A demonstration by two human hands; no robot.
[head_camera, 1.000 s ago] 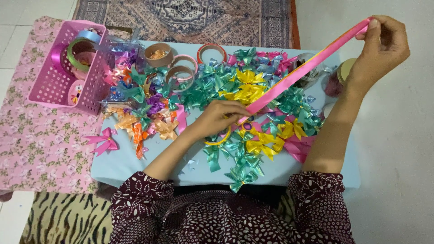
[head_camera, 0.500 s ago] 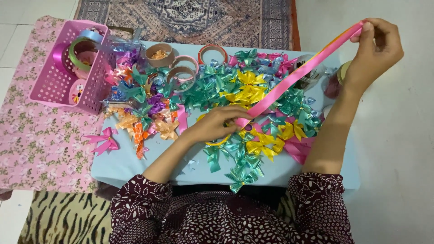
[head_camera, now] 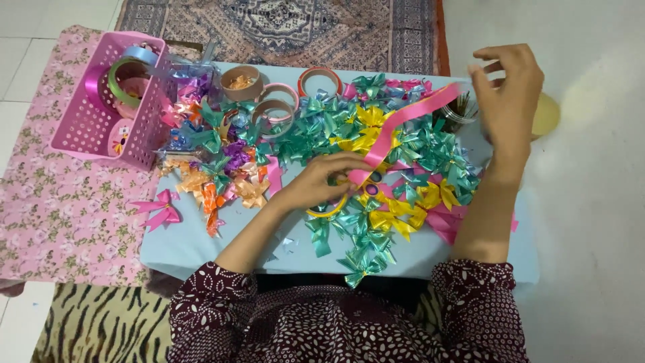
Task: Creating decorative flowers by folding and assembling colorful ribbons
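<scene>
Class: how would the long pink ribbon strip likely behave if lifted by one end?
The long pink ribbon strip is thin and flat, so probably floppy and light. Its glossy surface suggests it may slip between the fingers of the left hand pinching it.

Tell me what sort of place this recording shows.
Probably a home floor craft spot: a low pale-blue table heaped with shiny ribbon bows, a patterned woven rug and a pink plastic basket of ribbon rolls.

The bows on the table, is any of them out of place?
Yes. One pink bow lies alone at the table's left edge, half over onto the flowered cloth, apart from the big heap of bows.
</scene>
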